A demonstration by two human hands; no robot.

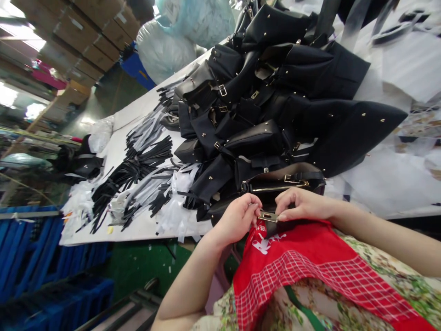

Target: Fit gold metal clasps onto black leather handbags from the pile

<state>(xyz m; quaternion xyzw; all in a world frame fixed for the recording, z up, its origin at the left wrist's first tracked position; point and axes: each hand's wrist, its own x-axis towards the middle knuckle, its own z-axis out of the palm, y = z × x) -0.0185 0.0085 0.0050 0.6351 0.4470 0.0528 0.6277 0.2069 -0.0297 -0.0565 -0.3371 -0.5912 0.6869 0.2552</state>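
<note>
A small gold metal clasp plate (268, 216) with a slot in it is held between my two hands, just above the red apron. My left hand (241, 215) pinches its left end with thumb and fingers. At the other end, the fingertips of my right hand (299, 204) close on the right edge. Right behind them lies a black handbag (253, 168) with a gold zip (275, 187) and a gold buckle (288, 178). Whether the plate is joined to a dark strap below it, I cannot tell.
Black bags (262, 101) are heaped on the white table (144, 236). Black strips (131, 168) and clear plastic wrapping (177, 202) lie to the left. Blue pallets (31, 257) stand at lower left, stacked cartons (86, 32) at the back.
</note>
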